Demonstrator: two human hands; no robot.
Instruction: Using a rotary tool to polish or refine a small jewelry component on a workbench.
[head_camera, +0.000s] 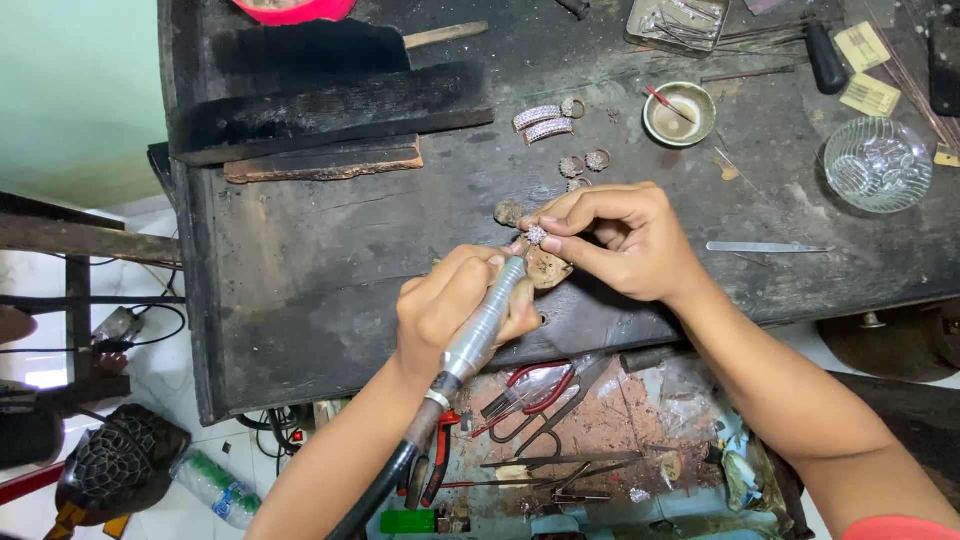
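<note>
Far left there's a pale green wall and a white tiled floor with a green-and-clear plastic bottle (215, 488) lying near the bench leg. The dark, scuffed wooden workbench (300, 260) fills most of the view, with a few blackened wood blocks (330, 105) stacked on its far left side.

Left hand (455, 310) is wrapped tight round a ribbed silver rotary handpiece (487, 318) on a black flexible shaft, held like a pen, tip pointing up and right at the piece. Right hand (625, 240) has its thumb and fingertips pinched shut on a small stone-set silver ring (537, 235), held just above the near edge of the bench, right over a worn wooden bench peg (548, 268).

Just beyond the hands sit more sparkly silver rings and two curved bands (545, 125). Below them, in the open drawer, red-handled pliers (530, 390) lie on a heap of tools. Further right there's a small round metal dish (680, 113) with a red-tipped stick in it, flat steel tweezers (765, 247), and at the far right a cut-glass bowl (878, 165).
</note>
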